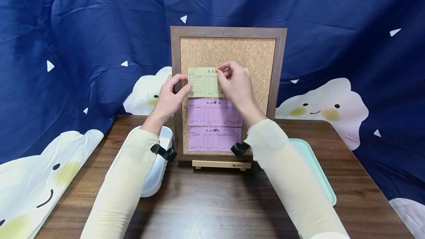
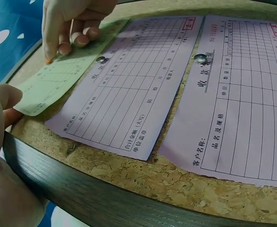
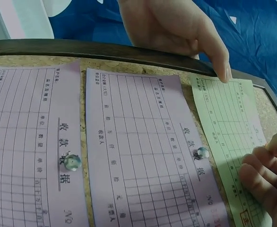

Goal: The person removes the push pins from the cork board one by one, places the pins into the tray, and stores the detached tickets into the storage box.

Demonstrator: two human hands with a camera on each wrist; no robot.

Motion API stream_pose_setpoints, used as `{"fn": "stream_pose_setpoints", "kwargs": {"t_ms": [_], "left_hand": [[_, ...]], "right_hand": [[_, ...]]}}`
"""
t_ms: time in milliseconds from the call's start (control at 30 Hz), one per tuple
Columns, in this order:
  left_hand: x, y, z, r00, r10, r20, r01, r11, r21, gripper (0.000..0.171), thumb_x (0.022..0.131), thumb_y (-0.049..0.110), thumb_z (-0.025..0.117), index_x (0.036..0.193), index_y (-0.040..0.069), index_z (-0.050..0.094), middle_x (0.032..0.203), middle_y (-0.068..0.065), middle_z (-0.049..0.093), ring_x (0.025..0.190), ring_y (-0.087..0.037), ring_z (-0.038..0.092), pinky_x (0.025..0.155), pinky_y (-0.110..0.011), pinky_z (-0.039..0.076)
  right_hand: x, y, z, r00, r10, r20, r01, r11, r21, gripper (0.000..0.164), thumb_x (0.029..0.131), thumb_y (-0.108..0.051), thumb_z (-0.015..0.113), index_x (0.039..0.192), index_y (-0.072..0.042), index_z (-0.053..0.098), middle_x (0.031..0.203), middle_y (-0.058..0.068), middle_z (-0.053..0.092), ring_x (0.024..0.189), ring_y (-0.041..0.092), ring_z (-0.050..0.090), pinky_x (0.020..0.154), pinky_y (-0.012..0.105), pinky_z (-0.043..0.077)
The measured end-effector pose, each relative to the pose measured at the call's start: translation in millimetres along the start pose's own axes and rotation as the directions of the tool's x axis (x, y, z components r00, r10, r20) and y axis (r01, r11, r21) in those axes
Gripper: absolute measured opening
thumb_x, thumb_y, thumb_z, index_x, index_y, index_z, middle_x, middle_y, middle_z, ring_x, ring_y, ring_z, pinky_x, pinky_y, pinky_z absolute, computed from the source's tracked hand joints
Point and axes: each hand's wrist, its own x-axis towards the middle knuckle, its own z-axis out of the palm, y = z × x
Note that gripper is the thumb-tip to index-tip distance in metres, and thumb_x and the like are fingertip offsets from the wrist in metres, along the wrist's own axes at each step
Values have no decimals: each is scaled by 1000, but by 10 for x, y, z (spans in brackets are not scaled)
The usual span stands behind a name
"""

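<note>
A green receipt slip (image 1: 200,82) lies against the upper part of a framed cork board (image 1: 229,51). My left hand (image 1: 169,97) pinches the slip's left edge, its thumb over the paper in the right wrist view. Between thumb and index finger, my right hand (image 1: 237,84) holds an orange push pin (image 1: 216,69) at the slip's top edge; the pin's point is hidden. That hand covers much of the slip's right half. Below hang two purple receipt slips, the upper one (image 1: 202,113) and the lower one (image 1: 202,141), each with a clear round-headed pin near its top.
The board leans on a small wooden stand (image 1: 216,164) on a dark wooden table (image 1: 199,209). A white container (image 1: 151,185) sits left of it, partly behind my left forearm. To the right lies a mint-green tray (image 1: 318,169). A blue cloth (image 1: 116,10) with clouds hangs behind.
</note>
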Motion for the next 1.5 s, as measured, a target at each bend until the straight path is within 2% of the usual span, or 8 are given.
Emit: {"fn": "stream_pose_setpoints", "kwargs": {"t_ms": [267,433,567,767,967,1133,1367,1500], "left_hand": [[-10,-2,-16,1000,-6,12,6,1000,17,27,104,13,68,128,-2,68,137,-23,69,161,-31,31,136,-49,10],[-10,2,-13,1000,-2,13,2,1000,14,27,105,12,68,127,-3,67,138,-24,68,160,-31,33,137,-47,10],[2,-2,-6,1000,-2,-2,2,1000,20,26,105,14,67,125,-2,68,138,-22,68,157,-31,37,135,-47,14],[-2,7,14,1000,0,-21,0,1000,14,24,105,14,68,123,-2,69,133,-20,66,136,-27,48,128,-46,25],[1,6,29,999,15,-40,-14,999,37,22,106,15,68,121,-1,69,130,-19,69,135,-26,49,130,-46,23],[10,6,37,998,25,-51,-23,999,46,21,105,15,68,119,-1,69,130,-20,70,139,-29,51,133,-46,18],[6,-2,52,999,9,-52,-8,1000,19,21,105,16,68,118,-2,69,125,-20,67,122,-23,50,114,-43,36],[2,0,51,998,9,-55,-8,1000,23,22,106,16,68,118,-2,69,126,-19,66,122,-20,48,115,-41,33]], "right_hand": [[25,-35,41,999,16,-31,-18,997,-74,13,101,-12,71,106,0,74,81,13,77,50,8,57,47,14,42],[33,-48,48,999,16,-35,-21,992,-121,13,101,-13,71,105,-1,74,81,12,76,57,14,60,57,19,42],[43,-62,52,999,19,-32,-24,989,-145,14,101,-14,70,105,-1,74,81,12,75,61,19,62,62,23,43],[65,-78,55,999,36,-29,-40,985,-168,15,98,-14,69,104,-2,75,81,11,76,68,23,66,70,31,52],[76,-94,49,998,52,-26,-55,984,-168,16,97,-15,68,103,-2,76,83,12,78,69,24,69,79,40,58],[84,-87,54,997,66,-28,-70,984,-166,15,96,-16,69,102,-3,76,83,12,78,65,19,67,73,33,55],[86,-87,48,996,75,-39,-80,984,-160,15,93,-16,68,98,-4,76,80,10,77,61,15,64,63,23,47],[91,-96,44,995,95,-32,-99,983,-154,15,93,-16,68,98,-4,76,81,10,78,61,12,63,63,22,45]]}}
